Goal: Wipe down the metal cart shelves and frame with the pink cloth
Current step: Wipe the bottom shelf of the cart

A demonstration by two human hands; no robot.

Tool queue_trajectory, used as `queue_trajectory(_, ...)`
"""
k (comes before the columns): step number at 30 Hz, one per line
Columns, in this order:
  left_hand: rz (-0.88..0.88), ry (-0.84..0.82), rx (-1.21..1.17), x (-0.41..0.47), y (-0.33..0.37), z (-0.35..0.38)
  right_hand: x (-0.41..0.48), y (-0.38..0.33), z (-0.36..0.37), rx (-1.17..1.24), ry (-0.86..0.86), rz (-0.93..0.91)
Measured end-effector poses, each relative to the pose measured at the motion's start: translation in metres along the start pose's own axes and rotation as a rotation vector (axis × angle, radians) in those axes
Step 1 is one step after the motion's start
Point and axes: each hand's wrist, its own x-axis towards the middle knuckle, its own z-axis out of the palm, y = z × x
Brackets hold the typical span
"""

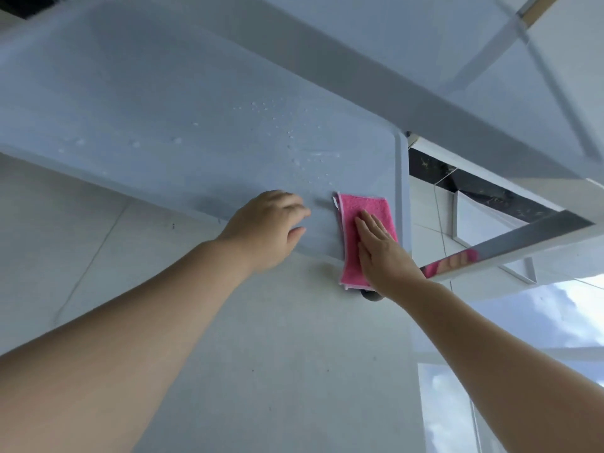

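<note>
Free room on shelf twd far left corner; only water drops mid-shelf. Raised lip runs along right edge. An upper shelf overhangs far side. The left hand, cloth & right hand crowd near right corner.

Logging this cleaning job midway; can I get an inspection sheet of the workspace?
Surface: pale blue-grey metal cart shelf, water droplets scattered near its right corner.
Job's things: folded pink terry cloth flat on the shelf's right front corner, overhanging the edge; white cart frame bar above.
Clutter: nothing seen.
Hands: right hand flat on the cloth, fingers straight; left hand rests on the shelf's front edge, holding nothing.
Cables: thin dark line beyond the shelf, cannot tell whether cable.
Surroundings: pale tiled floor; dark caster below the cloth; shiny metal strip reflecting pink.
</note>
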Motion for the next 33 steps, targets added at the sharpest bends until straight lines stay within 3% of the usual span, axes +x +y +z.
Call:
queue_trajectory(6, 0.05, -0.111, 0.073, -0.01, -0.015, 0.008, 0.004, 0.0, 0.004, -0.007, 0.034, -0.007)
queue_trajectory(16, 0.141, -0.034, 0.103, -0.004, -0.023, 0.017, 0.031, 0.016, 0.007, -0.098, 0.047, 0.045)
queue_trajectory(28, 0.123, -0.085, 0.112, -0.001, -0.038, 0.019, 0.097, 0.028, -0.009, -0.148, 0.105, 0.131)
queue_trajectory(33, 0.191, 0.008, 0.191, -0.011, -0.042, 0.019, 0.137, 0.044, -0.016, -0.158, 0.112, 0.156)
